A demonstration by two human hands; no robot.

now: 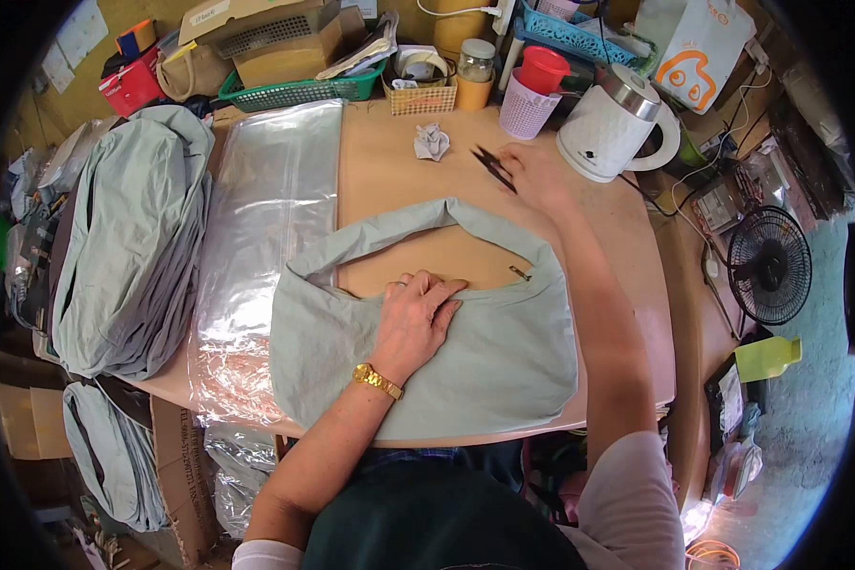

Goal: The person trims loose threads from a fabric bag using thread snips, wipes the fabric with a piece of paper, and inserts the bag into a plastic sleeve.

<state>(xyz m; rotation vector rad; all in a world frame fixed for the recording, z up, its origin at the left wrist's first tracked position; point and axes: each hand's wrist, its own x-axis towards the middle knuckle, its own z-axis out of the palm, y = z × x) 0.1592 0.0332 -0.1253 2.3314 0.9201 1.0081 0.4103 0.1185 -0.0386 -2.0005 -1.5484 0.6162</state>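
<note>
A pale grey-green shoulder bag [484,356] lies flat on the table in front of me, its strap arching away from me. My left hand [416,318], with a gold watch at the wrist, rests on the bag's top edge, fingers bent and pinching the fabric there. A zipper pull [519,273] shows near the right end of that edge. Beyond the strap, my right hand [534,176] is closed around small black thread snips [494,169], whose blades point to the far left. Left of the snips lies a crumpled scrap of paper [431,142].
Clear plastic bags [266,204] lie left of the shoulder bag, beside a pile of similar bags [128,247]. A white electric kettle [603,128] and a lilac cup [529,106] stand at the back right. A black fan [769,264] is on the right.
</note>
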